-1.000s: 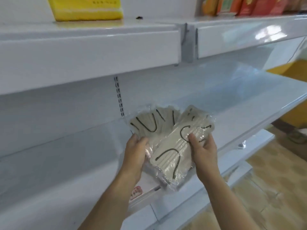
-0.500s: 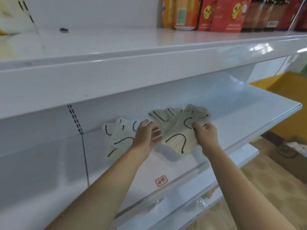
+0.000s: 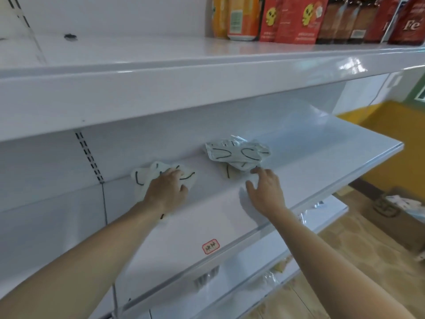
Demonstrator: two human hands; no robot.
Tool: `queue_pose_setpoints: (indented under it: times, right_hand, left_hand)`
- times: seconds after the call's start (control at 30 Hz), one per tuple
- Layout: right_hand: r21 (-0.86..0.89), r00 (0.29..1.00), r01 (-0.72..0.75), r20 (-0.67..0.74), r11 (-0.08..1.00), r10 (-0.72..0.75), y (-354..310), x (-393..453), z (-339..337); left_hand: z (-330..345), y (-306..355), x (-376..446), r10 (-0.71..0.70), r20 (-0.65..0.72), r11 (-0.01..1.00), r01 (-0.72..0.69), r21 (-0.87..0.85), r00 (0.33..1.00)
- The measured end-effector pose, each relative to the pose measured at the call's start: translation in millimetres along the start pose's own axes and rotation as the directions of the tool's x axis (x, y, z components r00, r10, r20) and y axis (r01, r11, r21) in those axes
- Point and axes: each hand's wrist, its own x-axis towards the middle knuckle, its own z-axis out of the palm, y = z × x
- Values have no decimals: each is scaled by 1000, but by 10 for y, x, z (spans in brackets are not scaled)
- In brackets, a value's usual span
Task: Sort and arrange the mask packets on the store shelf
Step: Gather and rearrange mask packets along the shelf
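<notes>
Head view, risks first. Left hand (image 3: 169, 188) pressing down on the left pile of mask packets (image 3: 147, 178), fingers bent over the top of it; thumb hidden, so no telling whether it truly grips or merely weighs the pile down. Right hand (image 3: 264, 189) spread and relaxed, holding nothing, fingertips just short of the right pile of mask packets (image 3: 238, 155). Both piles lying at the back of the middle shelf (image 3: 322, 162), near the rear wall, well apart from each other.

Likely trouble: slippery film wrappers sliding over one another, so any sideways push from the left hand could fan the left pile out rather than square it. Right pile already askew, its upper packets overhanging a lower one; a nudge from the open right hand could tip the top packets off or shove them against the back wall. Also a chance of crumpling the thin packets under too much pressure. Shelf front far from both piles, so a fall to the floor looks unlikely.

Counts: two piles; two hands; one red-bordered label (image 3: 211, 245) at the shelf front; packets per pile uncertain, perhaps two or three each, the overlapping clear film making edges hard to separate. On the upper shelf (image 3: 207, 72), one orange can (image 3: 243, 18) and several red pouches (image 3: 296, 19), perhaps six, partly cropped.
</notes>
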Motion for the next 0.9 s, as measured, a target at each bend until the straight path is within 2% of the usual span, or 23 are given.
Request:
queue_pose_setpoints:
  times: [0.07, 0.13, 0.27, 0.4, 0.57, 0.7, 0.77, 0.9]
  right_hand:
    - [-111, 981, 191, 51, 975, -187, -248, -138, 99]
    - [-156, 944, 325, 107, 933, -312, -544, -230, 194]
    - [-99, 858, 508, 151, 856, -492, -1199, -365, 488]
    - [-16, 794, 580, 235, 815, -561, -2015, -590, 857]
    - [73, 639, 720, 318, 690, -701, -3078, -1097, 1356]
    - [133, 554, 761, 376, 635, -742, -3898, -1648, 1713]
    - [163, 529, 763, 398, 625, -750, -4264, -1944, 1895]
    - [209, 540, 714, 442, 668, -716, -4855, -2487, 2255]
  left_hand:
    - [-77, -185, -112, -43, -23, 998, 44, 38, 999]
    - [-189, -405, -253, -92, -46, 993, 95, 66, 995]
    - [-496, -904, -715, -147, -124, 982, 160, 100, 981]
    - [-887, -1528, -1439, -239, -238, 964, 260, 62, 942]
    - [-1412, -2403, -2496, -364, -333, 898, 423, 122, 870]
    - [-1681, -3085, -3277, -376, -419, 870, 471, 148, 827]
    - [-1842, -3404, -3579, -401, -410, 850, 500, 168, 819]
    - [-2145, -4014, -4045, -381, -455, 846, 502, 178, 804]
